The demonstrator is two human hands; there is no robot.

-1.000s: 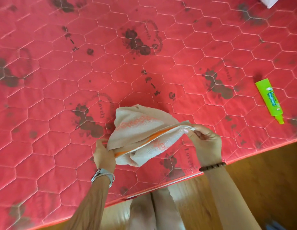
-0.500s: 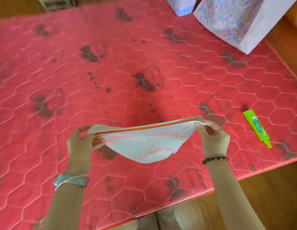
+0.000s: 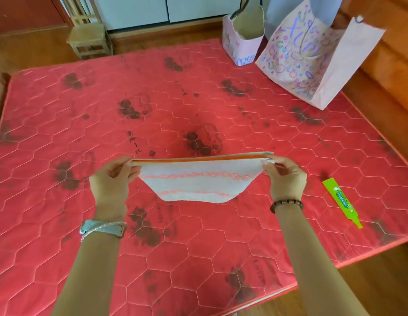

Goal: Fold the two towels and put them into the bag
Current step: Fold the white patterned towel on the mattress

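One towel (image 3: 198,183) is held taut above the mattress (image 3: 61,133), its top corners pinched by the left hand (image 3: 111,179) and right hand (image 3: 285,176). Two bags, large bag (image 3: 312,65) and small bag (image 3: 241,42), are stood at the mattress's far right corner.

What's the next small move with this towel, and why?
Likely bring the hands together to halve the towel: left hand and right hand each pinch a top corner, it hangs taut and wide above the mattress, not yet compact for the patterned bag.

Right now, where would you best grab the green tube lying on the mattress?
Probably across the middle of the green tube, from above, pinching its two long sides: it lies flat on the mattress, slim, with nothing close beside it.
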